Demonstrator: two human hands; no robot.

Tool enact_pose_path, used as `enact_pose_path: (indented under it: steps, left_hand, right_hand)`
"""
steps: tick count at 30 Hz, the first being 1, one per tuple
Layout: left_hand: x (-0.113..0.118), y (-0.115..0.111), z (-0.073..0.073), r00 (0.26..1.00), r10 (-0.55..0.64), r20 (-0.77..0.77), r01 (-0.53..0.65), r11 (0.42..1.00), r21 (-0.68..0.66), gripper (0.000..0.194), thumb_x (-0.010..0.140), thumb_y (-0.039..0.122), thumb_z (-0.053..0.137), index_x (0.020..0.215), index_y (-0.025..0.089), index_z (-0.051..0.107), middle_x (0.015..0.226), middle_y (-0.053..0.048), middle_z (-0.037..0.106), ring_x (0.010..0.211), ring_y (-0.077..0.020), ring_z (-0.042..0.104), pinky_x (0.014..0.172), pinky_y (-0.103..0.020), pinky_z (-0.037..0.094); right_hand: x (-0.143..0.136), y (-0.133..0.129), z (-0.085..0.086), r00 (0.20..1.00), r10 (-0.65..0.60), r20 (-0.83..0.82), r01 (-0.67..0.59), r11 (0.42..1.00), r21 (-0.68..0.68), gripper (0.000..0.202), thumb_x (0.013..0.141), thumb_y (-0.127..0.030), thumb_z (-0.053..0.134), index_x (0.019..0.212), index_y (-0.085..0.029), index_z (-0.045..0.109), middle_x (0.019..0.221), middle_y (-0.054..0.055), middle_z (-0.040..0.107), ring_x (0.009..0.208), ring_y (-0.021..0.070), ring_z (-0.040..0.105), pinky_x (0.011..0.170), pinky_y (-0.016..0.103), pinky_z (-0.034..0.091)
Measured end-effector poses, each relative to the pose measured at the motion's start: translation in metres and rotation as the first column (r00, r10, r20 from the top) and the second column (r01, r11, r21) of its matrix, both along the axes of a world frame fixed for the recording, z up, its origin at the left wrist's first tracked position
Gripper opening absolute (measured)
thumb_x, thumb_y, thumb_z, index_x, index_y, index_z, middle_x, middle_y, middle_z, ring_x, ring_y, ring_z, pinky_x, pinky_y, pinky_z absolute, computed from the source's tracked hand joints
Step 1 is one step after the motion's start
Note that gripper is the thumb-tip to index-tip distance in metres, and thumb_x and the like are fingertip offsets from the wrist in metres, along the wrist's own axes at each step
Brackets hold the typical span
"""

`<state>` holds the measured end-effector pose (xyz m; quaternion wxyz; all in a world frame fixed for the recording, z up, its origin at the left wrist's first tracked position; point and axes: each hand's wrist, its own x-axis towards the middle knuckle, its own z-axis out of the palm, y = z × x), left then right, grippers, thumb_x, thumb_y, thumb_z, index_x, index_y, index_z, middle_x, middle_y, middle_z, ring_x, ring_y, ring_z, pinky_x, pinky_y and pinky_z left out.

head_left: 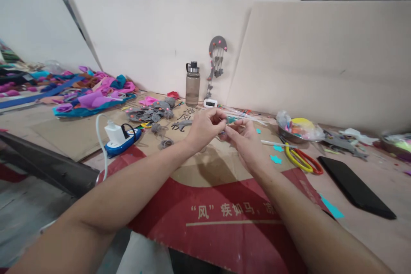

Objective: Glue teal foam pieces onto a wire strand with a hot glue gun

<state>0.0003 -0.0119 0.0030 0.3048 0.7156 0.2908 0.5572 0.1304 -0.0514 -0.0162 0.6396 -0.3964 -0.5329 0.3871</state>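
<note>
My left hand (207, 127) and my right hand (242, 139) meet above the cardboard sheet (221, 162). Between their fingertips is a small teal piece (230, 120), with something greyish just under it that is too small to make out. The left fingers are pinched at the piece's left side. On its right side the right thumb and fingers are closed too. Teal flower-shaped cutouts (275, 159) lie right of my right hand. Grey yarn (167, 143) rests on the cardboard to the left.
Scissors with yellow and red handles (302, 158), a black phone (356, 186) and a metal bowl (293, 137) are at right. A bottle (192, 85) stands behind. Left are grey felt pieces (150, 112), a blue power strip (123, 143) and colourful fabric scraps (96, 94).
</note>
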Motion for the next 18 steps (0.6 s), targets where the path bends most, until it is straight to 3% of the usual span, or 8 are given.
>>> enact_pose_path:
  steps: [4, 8, 18]
  left_hand:
    - [0.004, -0.002, 0.000, 0.990, -0.097, 0.100, 0.112, 0.981, -0.156, 0.008, 0.074, 0.016, 0.068, 0.079, 0.013, 0.063, 0.072, -0.001, 0.065, 0.062, -0.0090, 0.062, 0.058, -0.020, 0.050]
    - [0.006, -0.004, 0.001, 0.976, -0.156, 0.154, 0.192, 0.950, -0.248, 0.013, 0.076, 0.018, 0.070, 0.084, 0.011, 0.064, 0.075, -0.002, 0.067, 0.061, -0.0085, 0.064, 0.062, -0.022, 0.055]
    - [0.005, -0.007, 0.005, 0.976, -0.162, 0.144, 0.200, 0.928, -0.314, 0.007, 0.080, 0.019, 0.065, 0.079, 0.011, 0.066, 0.070, -0.002, 0.069, 0.062, -0.0096, 0.066, 0.064, -0.023, 0.057]
  right_hand:
    - [0.005, -0.004, 0.005, 0.987, -0.129, 0.095, 0.128, 0.992, 0.017, 0.029, 0.075, -0.037, 0.066, 0.086, -0.024, 0.043, 0.070, -0.008, 0.047, 0.054, 0.0089, 0.045, 0.047, 0.022, 0.039]
    - [0.010, -0.009, 0.013, 0.930, -0.247, 0.272, 0.215, 0.966, 0.141, 0.010, 0.081, -0.030, 0.059, 0.082, -0.021, 0.054, 0.072, -0.003, 0.052, 0.063, 0.0111, 0.048, 0.057, 0.025, 0.040]
    - [0.012, -0.012, 0.016, 0.832, -0.390, 0.394, 0.308, 0.916, 0.257, 0.007, 0.081, -0.025, 0.057, 0.084, -0.019, 0.059, 0.074, 0.000, 0.057, 0.064, 0.0132, 0.048, 0.062, 0.028, 0.038]
